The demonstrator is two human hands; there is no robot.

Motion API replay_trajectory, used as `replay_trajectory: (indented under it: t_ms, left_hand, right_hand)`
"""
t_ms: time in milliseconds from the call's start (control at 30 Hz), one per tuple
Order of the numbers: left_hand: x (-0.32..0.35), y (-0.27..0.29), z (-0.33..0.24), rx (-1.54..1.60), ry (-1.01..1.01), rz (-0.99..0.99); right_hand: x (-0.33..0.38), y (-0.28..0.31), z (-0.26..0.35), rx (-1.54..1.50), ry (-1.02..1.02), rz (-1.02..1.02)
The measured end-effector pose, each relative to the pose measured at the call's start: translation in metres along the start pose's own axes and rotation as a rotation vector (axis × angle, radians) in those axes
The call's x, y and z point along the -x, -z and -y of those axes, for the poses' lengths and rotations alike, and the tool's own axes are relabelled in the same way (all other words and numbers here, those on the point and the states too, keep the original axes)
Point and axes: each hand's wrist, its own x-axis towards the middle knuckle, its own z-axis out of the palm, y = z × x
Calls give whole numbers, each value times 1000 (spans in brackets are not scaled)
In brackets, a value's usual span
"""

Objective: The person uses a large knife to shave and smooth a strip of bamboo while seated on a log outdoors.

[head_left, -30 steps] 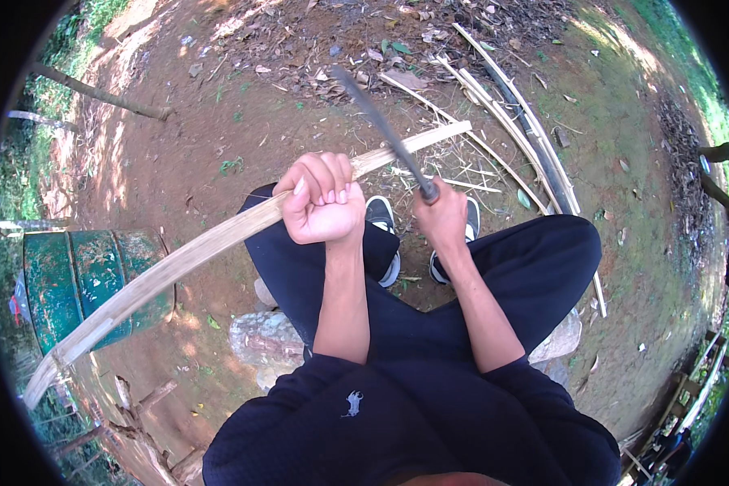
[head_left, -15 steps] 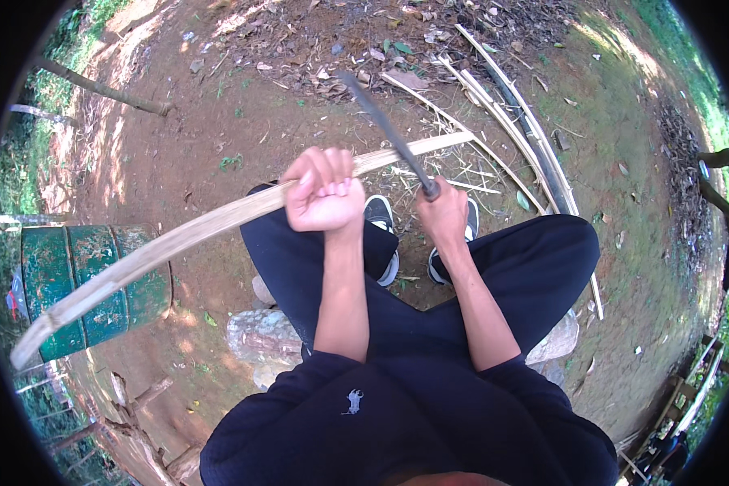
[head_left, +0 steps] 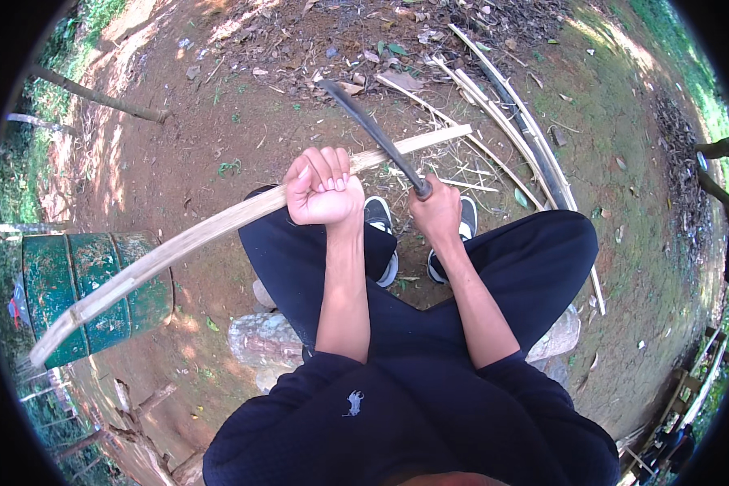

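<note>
- Person seated on a pale stone (head_left: 255,340), knees apart, dark trousers; dark shoes with white soles (head_left: 381,223) planted on bare earth between the knees.
- Left hand (head_left: 322,188): fingers fully curled into a fist around a long split bamboo strip (head_left: 186,240), knuckles up, thumb tucked over. The strip runs through the fist, its long part to the lower left and a shorter part to the upper right.
- Right hand (head_left: 439,212): closed on the handle of a dark curved blade (head_left: 370,130); the blade rises up and to the left from the fist.
- Blade crosses the strip just right of the left fist, near the strip's far end. Cannot tell whether the edge bites the wood or only lies on it.
- Change over the last second: strip's near end has swung from the lower left rim upward, now over the green drum (head_left: 73,279); both fists hardly shifted. Judgement: the strip is being turned or drawn along under the blade, so shaving appears to be mid-pass, not finished.
- Beyond the feet: loose bundle of more bamboo strips (head_left: 510,121) on the ground, well apart from the hands.
- Farthest: dry leaf litter (head_left: 397,32) and grass at the rim.
</note>
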Motion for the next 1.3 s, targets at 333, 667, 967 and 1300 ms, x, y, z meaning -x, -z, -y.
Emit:
replay_trajectory:
  t_ms: [333,667,967,1300]
  left_hand:
    - [-11,-28,-35,-39,-65,117]
    - [-9,-16,-32,101,21,49]
    - [-10,-18,-32,-50,-22,103]
    - [-11,-7,-18,-48,17,71]
  right_hand:
    - [-30,11,-55,170,-271,8]
    - [-11,12,-11,-47,-87,39]
    - [-3,16,13,64,-73,104]
    - [-3,8,-12,144,109,-5]
